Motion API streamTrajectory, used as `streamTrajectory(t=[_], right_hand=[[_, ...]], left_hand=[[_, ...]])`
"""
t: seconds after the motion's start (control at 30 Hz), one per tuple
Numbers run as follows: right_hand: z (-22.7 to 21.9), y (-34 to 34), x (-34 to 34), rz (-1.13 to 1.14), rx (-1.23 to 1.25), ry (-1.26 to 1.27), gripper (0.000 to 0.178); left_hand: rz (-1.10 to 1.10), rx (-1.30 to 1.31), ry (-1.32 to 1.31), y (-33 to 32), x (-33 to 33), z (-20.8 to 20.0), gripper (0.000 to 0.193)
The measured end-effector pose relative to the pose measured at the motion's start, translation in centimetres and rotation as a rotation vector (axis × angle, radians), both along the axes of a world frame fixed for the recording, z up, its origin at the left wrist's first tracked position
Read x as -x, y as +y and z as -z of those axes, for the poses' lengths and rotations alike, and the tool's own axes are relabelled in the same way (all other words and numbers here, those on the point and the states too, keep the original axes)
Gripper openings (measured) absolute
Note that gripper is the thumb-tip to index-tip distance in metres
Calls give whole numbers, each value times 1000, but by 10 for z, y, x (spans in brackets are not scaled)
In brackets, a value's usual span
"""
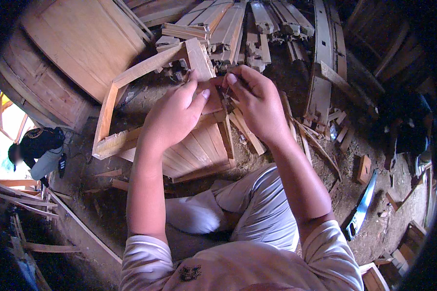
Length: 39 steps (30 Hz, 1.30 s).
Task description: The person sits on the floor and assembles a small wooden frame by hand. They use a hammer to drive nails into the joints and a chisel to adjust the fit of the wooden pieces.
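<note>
My left hand and right hand meet above a rough pale wooden frame on the dirt floor, fingers curled, each grip pinching a small dark piece between them.

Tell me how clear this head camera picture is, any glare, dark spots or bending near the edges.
Head view: the left hand and right hand over the pale wooden slatted frame are evenly lit and fairly sharp; the bright opening at far left is blown out; corners fall to black; the long pale wooden plank bows near the rim.
</note>
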State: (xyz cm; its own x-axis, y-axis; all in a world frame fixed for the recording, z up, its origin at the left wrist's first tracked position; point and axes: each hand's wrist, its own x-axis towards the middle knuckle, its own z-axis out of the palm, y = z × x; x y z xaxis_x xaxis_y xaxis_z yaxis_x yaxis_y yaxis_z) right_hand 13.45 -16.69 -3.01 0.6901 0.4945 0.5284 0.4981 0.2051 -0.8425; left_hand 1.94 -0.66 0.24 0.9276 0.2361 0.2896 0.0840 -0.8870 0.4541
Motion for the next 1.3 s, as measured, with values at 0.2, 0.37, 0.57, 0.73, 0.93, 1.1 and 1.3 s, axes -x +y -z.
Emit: streamTrajectory(t=[0.2, 0.37, 0.57, 0.73, 0.93, 1.1, 1.3], right_hand=[[-1, -1, 0, -11, 16, -14, 22], [0, -1, 0, -26, -5, -21, 21], [0, -1, 0, -21, 28, -10, 22], [6, 2, -2, -37, -38, 11, 21], [1, 0, 2, -91, -37, 59, 19], [3, 0, 2, -74, -29, 73, 20], [1, -1, 2, -66, 3, 41, 20]], left_hand=[[34, 9, -88, 8, -3, 11, 58], [22, 36, -56, 4, -3, 7, 57], [58, 66, -96, 6, -4, 8, 56], [61, 74, -67, 6, -3, 7, 55], [93, 39, -132, 8, -3, 9, 56], [52, 77, -30, 3, -1, 3, 56], [68, 25, -23, 7, -3, 2, 59]])
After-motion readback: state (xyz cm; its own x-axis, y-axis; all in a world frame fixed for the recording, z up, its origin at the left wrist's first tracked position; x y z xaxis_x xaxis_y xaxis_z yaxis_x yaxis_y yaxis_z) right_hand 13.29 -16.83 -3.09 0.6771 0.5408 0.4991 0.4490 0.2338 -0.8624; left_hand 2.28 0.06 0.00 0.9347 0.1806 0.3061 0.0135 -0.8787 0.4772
